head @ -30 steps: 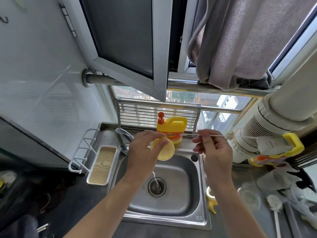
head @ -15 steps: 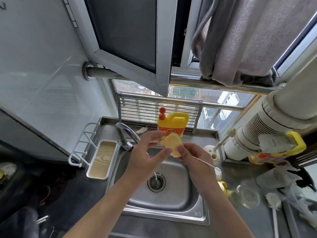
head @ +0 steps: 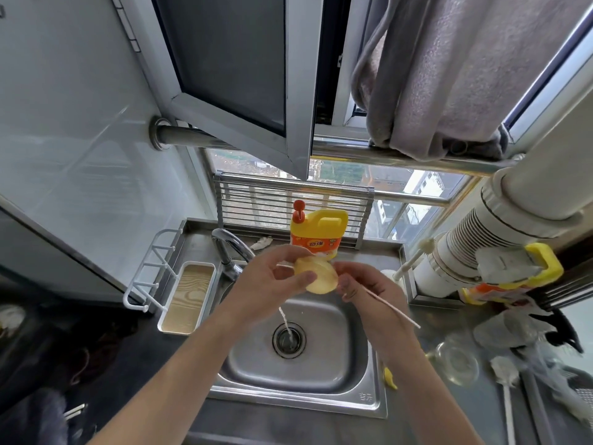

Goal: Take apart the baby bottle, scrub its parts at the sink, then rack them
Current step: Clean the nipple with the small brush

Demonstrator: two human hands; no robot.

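So at this point we had the yellow bottle part [head: 316, 274] pinched in our left hand [head: 272, 277], thumb on the near face and fingers curled over the far edge. It was up over the sink [head: 369, 409], above the thin stream [head: 285, 319] from the tap [head: 231, 245]. Our right hand [head: 369, 290] sat touching the part at its 3 o'clock, fingers closed round a skinny white brush [head: 391, 306]. The stick ran out of that hand toward 4 o'clock. The bristle end looked tucked against the part's top edge at 12, but it was too small to call. Our read: the brush lay roughly on a 10-to-4 line through the part, so scrubbing meant sliding along that line while the left hand braced.
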